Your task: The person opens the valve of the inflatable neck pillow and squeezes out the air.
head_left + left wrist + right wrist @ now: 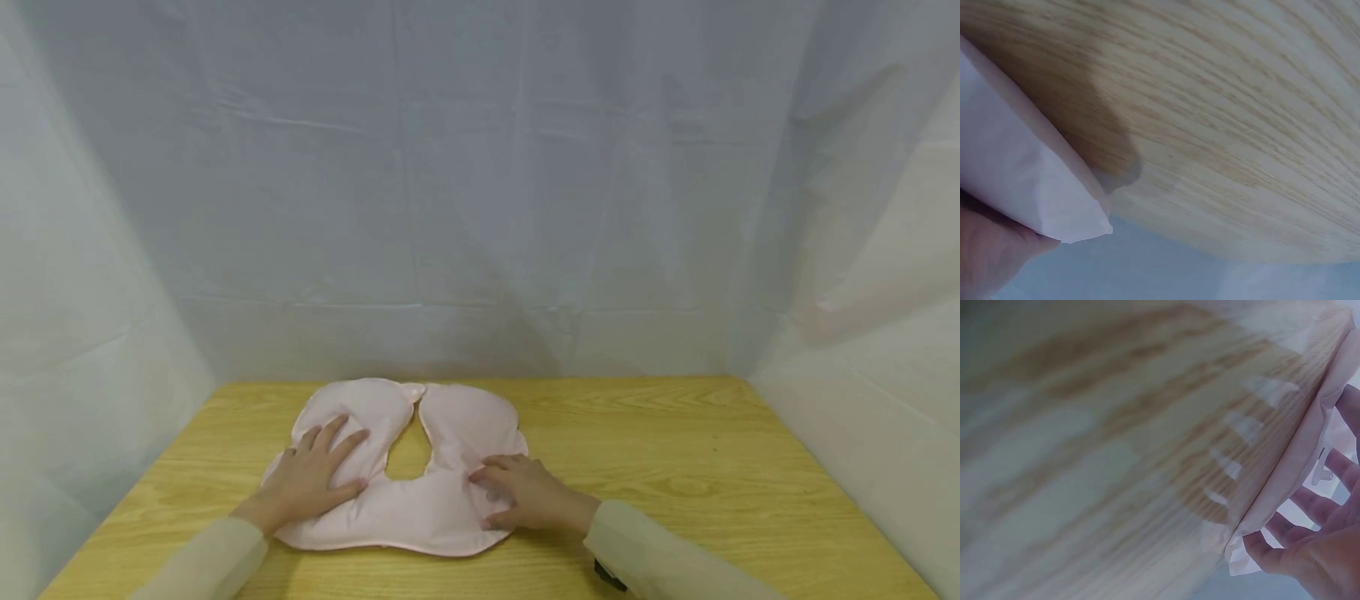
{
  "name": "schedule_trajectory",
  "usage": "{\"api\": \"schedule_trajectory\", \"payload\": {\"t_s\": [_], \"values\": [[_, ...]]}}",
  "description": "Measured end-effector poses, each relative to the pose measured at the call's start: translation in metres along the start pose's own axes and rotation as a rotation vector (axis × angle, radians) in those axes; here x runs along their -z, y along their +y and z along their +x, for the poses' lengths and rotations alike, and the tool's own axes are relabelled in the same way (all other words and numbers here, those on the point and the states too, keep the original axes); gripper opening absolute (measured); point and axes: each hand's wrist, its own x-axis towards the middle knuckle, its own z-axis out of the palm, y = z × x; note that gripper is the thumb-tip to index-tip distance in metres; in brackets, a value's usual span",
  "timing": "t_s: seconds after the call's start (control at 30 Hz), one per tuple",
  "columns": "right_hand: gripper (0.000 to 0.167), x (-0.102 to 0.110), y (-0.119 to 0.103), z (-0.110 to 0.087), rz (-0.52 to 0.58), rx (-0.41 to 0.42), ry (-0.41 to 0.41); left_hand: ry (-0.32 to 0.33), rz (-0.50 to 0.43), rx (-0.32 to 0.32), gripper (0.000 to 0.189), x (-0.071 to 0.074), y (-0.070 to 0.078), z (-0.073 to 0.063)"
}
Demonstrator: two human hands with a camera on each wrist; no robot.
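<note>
A pale pink U-shaped neck pillow (420, 517) lies puffed up on the table, its two arms meeting at the far side around a narrow opening. My left hand (311, 479) rests with fingers spread on the pillow's left arm. On the near right corner, my right hand (528, 492) touches the fabric with parted, slightly bent fingers. A small clear valve (1321, 474) shows between those fingers in the right wrist view. The left wrist view shows the pillow's edge (1029, 162) beside part of the left hand (991, 256).
The pillow lies on the left half of a wooden table (675, 467). Pale sheeting (480, 183) hangs behind the table and along both sides. A small dark object (609, 577) shows under the right sleeve (660, 554).
</note>
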Motion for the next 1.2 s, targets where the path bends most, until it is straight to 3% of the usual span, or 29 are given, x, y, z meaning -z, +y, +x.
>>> {"api": "schedule_trajectory", "payload": {"t_s": [0.27,0.57,0.9,1.2], "values": [[0.058,-0.002,0.001,0.001,-0.016,-0.009,-0.007,-0.005,-0.004,-0.007,0.071,0.007,-0.002,0.008],[0.057,-0.005,0.002,0.002,-0.028,-0.023,-0.015,-0.059,-0.038,0.014,0.076,0.012,0.0,0.017],[0.056,-0.004,0.002,0.001,-0.021,-0.012,-0.005,-0.08,-0.054,0.054,0.079,0.002,-0.007,0.019],[0.056,-0.003,0.002,0.0,-0.011,-0.003,0.01,-0.071,-0.093,0.053,0.077,0.001,-0.004,0.019]]}}
